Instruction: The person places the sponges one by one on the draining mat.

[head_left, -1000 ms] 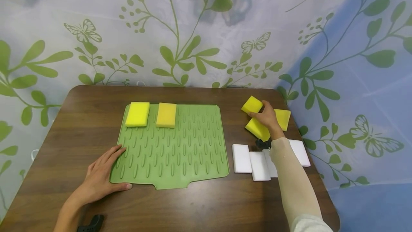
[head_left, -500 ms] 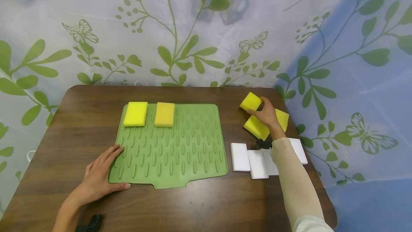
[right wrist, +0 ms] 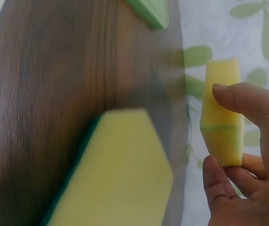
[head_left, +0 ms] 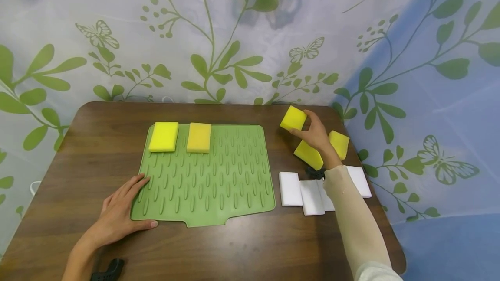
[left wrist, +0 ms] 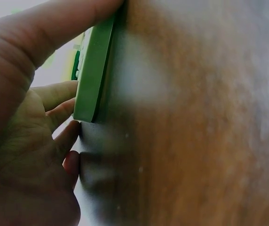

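Note:
My right hand (head_left: pixel 314 135) pinches a yellow sponge (head_left: pixel 293 118) between thumb and fingers, lifted off the table near the back right. In the right wrist view the thumb presses one side of the held sponge (right wrist: pixel 223 134) and the fingers the other. Below that hand lie two more yellow sponges, one (head_left: pixel 309 155) by the wrist and one (head_left: pixel 338 145) to its right. My left hand (head_left: pixel 119 214) rests spread at the left front corner of a green ridged mat (head_left: pixel 234 185), thumb and fingers along its edges. Two yellow sponges, a left one (head_left: pixel 164 137) and a right one (head_left: pixel 199 138), lie on the mat's back left.
Several white sponge blocks stand in a row right of the mat, such as the leftmost block (head_left: pixel 291 189); my right forearm partly hides them. The brown wooden table (head_left: pixel 250 250) ends at a leaf-patterned curtain (head_left: pixel 234 34) behind.
My right hand has raised the pinched sponge and moved it slightly back and left, away from the other two. The left hand stays at the mat's corner.

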Demonstrator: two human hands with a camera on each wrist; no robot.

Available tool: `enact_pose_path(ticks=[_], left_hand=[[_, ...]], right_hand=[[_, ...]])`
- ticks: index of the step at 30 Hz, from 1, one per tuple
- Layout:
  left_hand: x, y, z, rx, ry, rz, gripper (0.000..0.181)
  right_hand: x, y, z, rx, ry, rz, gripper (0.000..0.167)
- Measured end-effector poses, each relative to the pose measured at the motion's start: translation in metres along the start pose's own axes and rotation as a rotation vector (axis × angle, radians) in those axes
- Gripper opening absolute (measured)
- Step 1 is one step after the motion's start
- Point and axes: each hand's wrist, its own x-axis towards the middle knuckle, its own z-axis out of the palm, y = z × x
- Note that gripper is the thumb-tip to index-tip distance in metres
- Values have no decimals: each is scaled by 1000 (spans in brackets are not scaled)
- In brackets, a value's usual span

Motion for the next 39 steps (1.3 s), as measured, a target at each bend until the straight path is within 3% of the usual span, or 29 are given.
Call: enact_pose_path(ticks=[17,28,39], left_hand=[[-1,1,-1,-2,6,5,124],[-1,0,-2,-9,7,4,124],[0,0,-5,-23,15,12,121]], right_hand=[[-4,-46,34,-5,-111,-94,99],[-1,-74,70,-41,-160,-153,96],[1,-96,105,-33,-273,-193,96]])
